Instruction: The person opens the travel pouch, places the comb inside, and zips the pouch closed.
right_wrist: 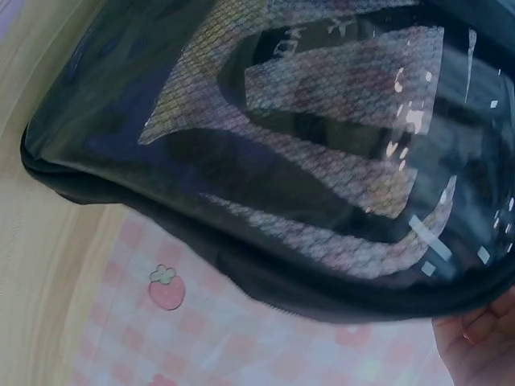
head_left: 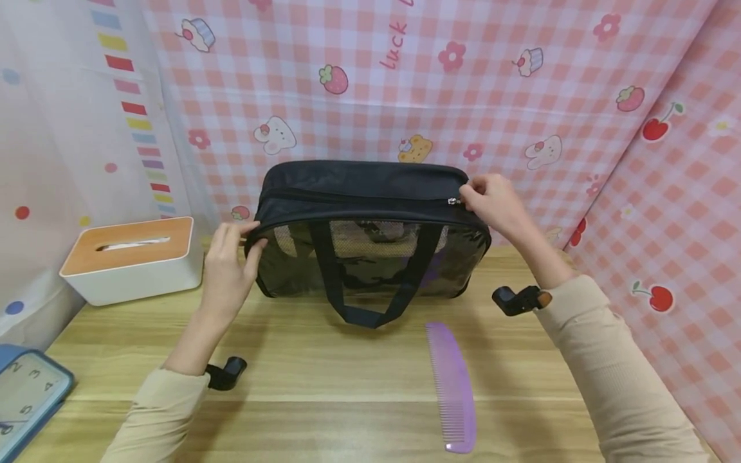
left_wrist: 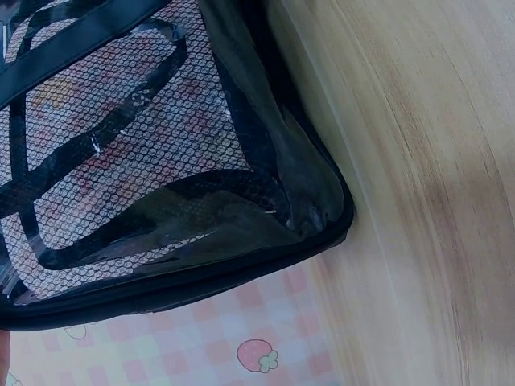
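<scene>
A black zip bag (head_left: 365,173) with a clear front panel stands upright on the table, its strap handle (head_left: 363,317) hanging down in front. At its upper left corner, my left hand (head_left: 228,263) pinches the edge between thumb and fingers. My right hand (head_left: 494,202) pinches the pull of the zipper, whose silver slider (head_left: 454,201) sits near the right end of the top. Mesh shows through the clear panel (left_wrist: 137,121) in the left wrist view. In the right wrist view, my right hand (right_wrist: 479,346) is partly visible beside the bag's dark edge.
A purple comb (head_left: 454,392) lies on the wooden table (head_left: 324,386) in front of the bag. To the left are a white tissue box (head_left: 145,276) with a wood-coloured lid and a blue-framed clock (head_left: 35,392). A pink checked cloth (head_left: 370,116) hangs behind.
</scene>
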The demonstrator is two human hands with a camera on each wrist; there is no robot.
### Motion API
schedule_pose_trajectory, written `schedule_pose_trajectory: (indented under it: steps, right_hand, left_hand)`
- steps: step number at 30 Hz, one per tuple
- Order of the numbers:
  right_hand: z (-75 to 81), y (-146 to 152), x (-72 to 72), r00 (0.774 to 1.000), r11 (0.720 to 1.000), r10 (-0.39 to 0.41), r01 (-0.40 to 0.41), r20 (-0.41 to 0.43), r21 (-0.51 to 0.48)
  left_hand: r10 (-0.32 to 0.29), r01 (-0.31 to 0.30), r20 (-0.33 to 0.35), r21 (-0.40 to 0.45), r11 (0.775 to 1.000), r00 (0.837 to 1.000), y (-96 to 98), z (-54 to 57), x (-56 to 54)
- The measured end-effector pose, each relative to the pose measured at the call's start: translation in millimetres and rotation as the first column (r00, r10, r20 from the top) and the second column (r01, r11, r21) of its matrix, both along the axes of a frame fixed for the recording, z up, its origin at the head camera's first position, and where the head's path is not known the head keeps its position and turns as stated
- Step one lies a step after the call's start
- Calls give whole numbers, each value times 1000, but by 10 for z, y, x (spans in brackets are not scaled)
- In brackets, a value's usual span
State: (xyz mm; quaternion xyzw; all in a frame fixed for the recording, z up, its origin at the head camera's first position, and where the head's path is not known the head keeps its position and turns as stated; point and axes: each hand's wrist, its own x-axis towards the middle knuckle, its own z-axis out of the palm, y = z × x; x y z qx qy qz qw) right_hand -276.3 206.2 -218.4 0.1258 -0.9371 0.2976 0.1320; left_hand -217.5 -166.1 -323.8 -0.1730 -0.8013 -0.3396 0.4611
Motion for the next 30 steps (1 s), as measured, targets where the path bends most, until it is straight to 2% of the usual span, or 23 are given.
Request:
schedule_pose_trajectory:
  steps: [8,14,26,30]
  right_hand:
    - [63,-181,-9,996,994,62,-56,-65,93]
    - [114,-361,-18,994,991,101,-97,-40,96]
    - [132,-595,-36,990,988,127,-121,-55,98]
    - [124,-672,-29,986,984,159,-154,-55,84]
  left_hand:
    - [-8,8,-1,1,1000,1000,5,6,-2]
    - [4,-4,-2,1,1000,1000,3,5,5]
    - [8,-7,-31,13,1000,1000,5,-8,-3]
    - [4,-4,-25,9,1000,1000,8,-10,3]
